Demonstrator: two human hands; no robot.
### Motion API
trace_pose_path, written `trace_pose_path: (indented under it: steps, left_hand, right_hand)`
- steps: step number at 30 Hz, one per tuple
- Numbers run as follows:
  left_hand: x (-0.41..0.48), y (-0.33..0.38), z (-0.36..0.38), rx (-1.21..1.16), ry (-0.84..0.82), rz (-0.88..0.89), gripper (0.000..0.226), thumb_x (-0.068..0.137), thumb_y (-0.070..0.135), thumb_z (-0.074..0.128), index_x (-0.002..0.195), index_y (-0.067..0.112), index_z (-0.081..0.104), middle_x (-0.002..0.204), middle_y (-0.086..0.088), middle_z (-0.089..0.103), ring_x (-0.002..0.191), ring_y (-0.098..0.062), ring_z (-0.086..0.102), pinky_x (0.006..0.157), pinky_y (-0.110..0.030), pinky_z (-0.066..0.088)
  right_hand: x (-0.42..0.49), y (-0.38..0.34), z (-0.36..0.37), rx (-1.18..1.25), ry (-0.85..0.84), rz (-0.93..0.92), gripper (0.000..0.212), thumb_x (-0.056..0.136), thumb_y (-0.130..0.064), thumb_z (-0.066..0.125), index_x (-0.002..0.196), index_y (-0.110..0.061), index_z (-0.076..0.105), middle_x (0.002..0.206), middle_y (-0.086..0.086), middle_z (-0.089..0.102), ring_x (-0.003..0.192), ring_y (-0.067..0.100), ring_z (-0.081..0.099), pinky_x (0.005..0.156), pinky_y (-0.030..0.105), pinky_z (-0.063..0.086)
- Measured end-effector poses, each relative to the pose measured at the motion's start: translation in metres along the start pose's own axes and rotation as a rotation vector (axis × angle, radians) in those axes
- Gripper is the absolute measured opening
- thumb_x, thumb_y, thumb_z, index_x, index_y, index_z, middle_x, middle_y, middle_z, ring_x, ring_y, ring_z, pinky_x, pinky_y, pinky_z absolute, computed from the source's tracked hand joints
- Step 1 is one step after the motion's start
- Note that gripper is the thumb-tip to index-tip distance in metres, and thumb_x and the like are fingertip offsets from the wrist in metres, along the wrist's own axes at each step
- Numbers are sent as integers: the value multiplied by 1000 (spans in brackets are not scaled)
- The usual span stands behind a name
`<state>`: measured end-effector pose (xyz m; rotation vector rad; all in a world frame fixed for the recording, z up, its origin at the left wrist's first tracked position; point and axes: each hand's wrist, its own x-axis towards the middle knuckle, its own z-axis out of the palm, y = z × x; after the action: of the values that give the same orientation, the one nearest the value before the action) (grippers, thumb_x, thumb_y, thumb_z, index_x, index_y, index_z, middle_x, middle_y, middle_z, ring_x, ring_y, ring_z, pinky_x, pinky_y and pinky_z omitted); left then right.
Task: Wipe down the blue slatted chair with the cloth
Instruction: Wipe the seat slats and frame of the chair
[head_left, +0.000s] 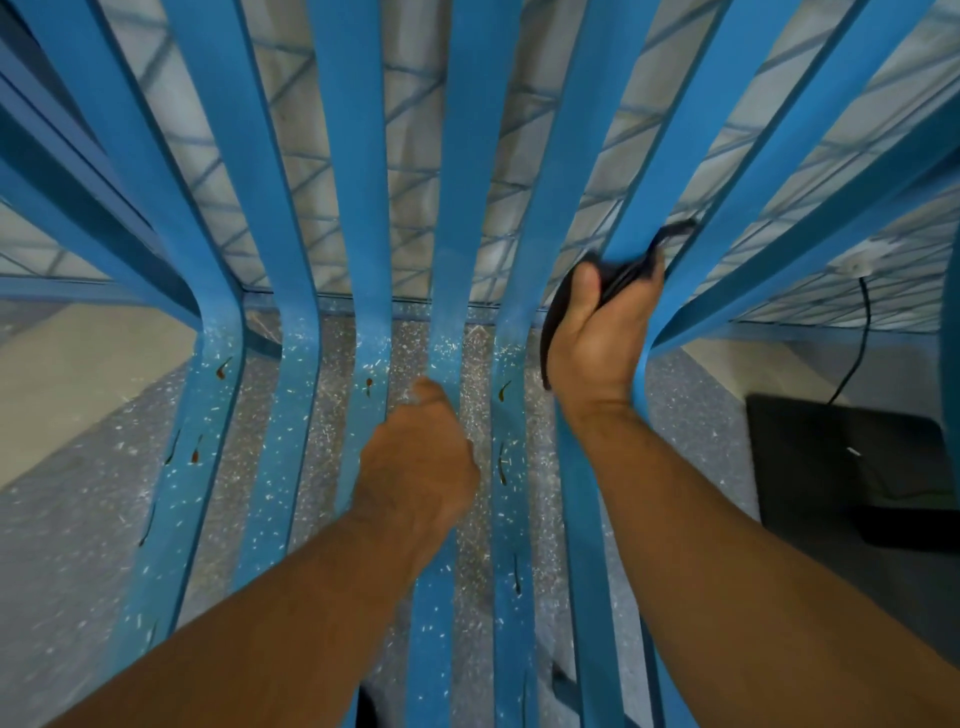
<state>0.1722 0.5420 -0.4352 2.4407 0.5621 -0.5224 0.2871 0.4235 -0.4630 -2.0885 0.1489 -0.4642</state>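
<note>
The floor (78, 545) under the seat is grey stone speckled with white chips, and a pale beige slab (78, 374) lies on it at the left. Behind stands a wall (415, 208) of pale tiles crossed by thin dark grid lines. At the right a black box (841, 467) sits on the floor, and a dark cable (865, 322) runs from it up to a small white fitting (854, 265) on the wall. The blue slatted chair (353, 156) fills the view, directly in front of the person. Its slats run lengthwise away from the person across the seat, bend where seat meets back, then rise and fan outward toward the top. The seat slats carry white flecks and a few small reddish-brown marks. The left hand (421, 457) rests on the middle seat slat just short of the bend, with its fingers curled round the slat's edge and the thumb lying along the slat, pointing up it. The right hand (602, 332) is further right, at the foot of the back, with its fingers and thumb closed on a dark cloth (623, 270) held against a back slat. The cloth is bunched in the grip, its long axis roughly following that slat. A thin tail sticks out above the fingers toward the upper right, and a dark edge hangs below the palm.
</note>
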Motion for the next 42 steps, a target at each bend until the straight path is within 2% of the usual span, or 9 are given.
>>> trace_pose_path:
  steps: [4,9,15,19,22,28,33,38,42]
  left_hand:
    - [2,0,1,19,-7,-6,69,94,16,62,149,8,21,111,-9,63,95,-25,65,73,-29,54]
    - [-1,4,-3,-23,-19,-22,67,95,19,62,149,10,23,107,-9,65,94,-25,66,75,-29,55]
    - [-5,9,-9,21,-38,-27,66,95,21,61,148,8,24,111,-11,64,99,-27,65,69,-24,47]
    - [-5,11,-11,63,-57,-34,64,96,23,61,147,7,25,111,-12,64,100,-29,65,71,-27,48]
    - [-6,14,-13,60,-61,-32,60,96,25,60,143,6,29,113,-14,63,102,-30,64,70,-27,46]
    - [-7,13,-12,80,-86,-47,64,95,17,60,147,4,25,117,-18,62,102,-33,64,75,-33,52]
    - [-3,10,-8,75,-73,-36,62,92,9,62,144,3,29,115,-15,62,102,-32,63,69,-29,48]
    - [-4,9,-9,49,-85,-35,56,94,15,62,140,5,34,119,-13,59,102,-30,61,66,-29,43]
    - [-5,8,-13,71,-107,-40,59,93,20,64,141,5,34,131,-16,54,110,-32,59,70,-31,45]
  right_hand:
    - [9,-11,1,37,52,17,62,97,-43,42,145,-5,34,132,11,58,120,23,55,100,30,44]
    - [4,-15,-8,48,27,166,36,105,-29,38,128,-6,52,102,2,61,95,22,59,82,24,43]
    - [-15,-7,-14,-78,-138,371,47,105,-41,28,136,-11,47,124,18,62,115,35,57,94,37,43]
    - [-35,3,-24,-293,-330,503,53,103,-53,26,135,-14,42,127,18,60,115,38,57,94,47,45]
    - [-44,4,-35,-379,-411,590,51,102,-53,29,127,-13,49,122,16,61,111,37,58,94,46,48]
    - [-93,9,-67,-458,-421,664,56,100,-56,31,124,-12,56,114,15,65,102,35,63,90,50,53]
    - [-150,-4,-105,-496,-425,600,38,101,-49,37,117,-18,53,109,6,66,100,28,64,88,45,54]
    - [-210,-9,-145,-538,-502,527,58,97,-46,44,149,-22,35,134,2,55,118,24,57,97,43,50]
    - [-249,-20,-175,-590,-557,561,73,94,-47,52,155,-21,22,142,2,50,123,24,56,100,38,48]
